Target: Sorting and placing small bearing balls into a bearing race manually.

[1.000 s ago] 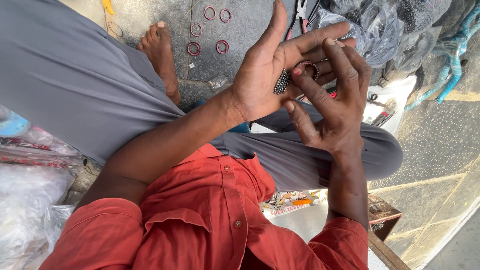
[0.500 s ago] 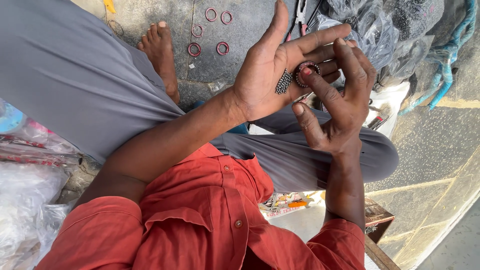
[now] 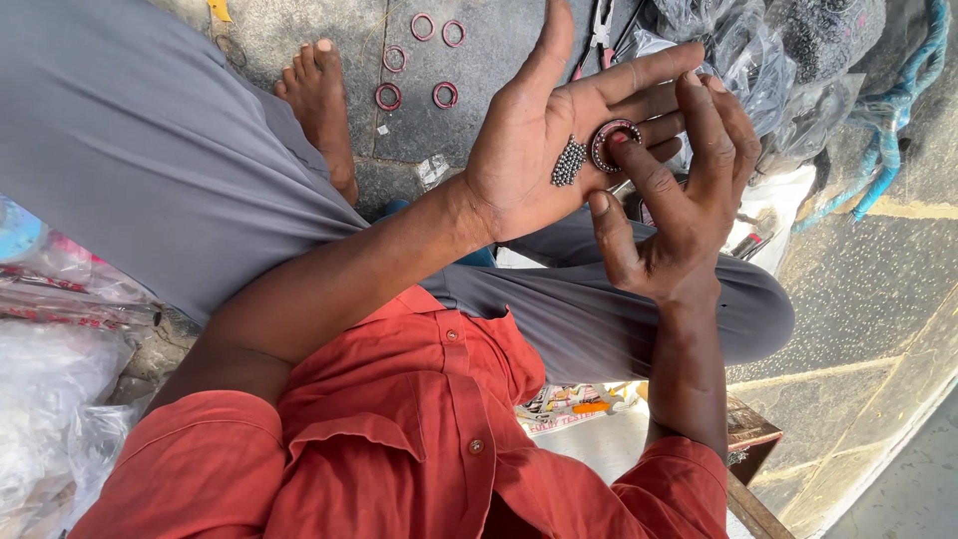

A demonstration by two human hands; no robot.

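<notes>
Ring-shaped bearing [image 3: 614, 146], reddish with small balls set in it, lies on the open palm of one hand [image 3: 559, 130] in the upper middle of the frame, beside a heap of small steel balls [image 3: 569, 161]. This palm is spread wide and flat. The other hand [image 3: 679, 190], just right of it, presses a fingertip [image 3: 621, 148] onto the ring. Four loose red rings [image 3: 419, 60] lie on the stone floor [image 3: 499, 60], upper left.

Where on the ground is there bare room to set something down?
A small stone patch lies below the red rings, between the foot and the left hand. Wider bare pavement lies right of the knee. It is crowded with bags and pliers top right.
</notes>
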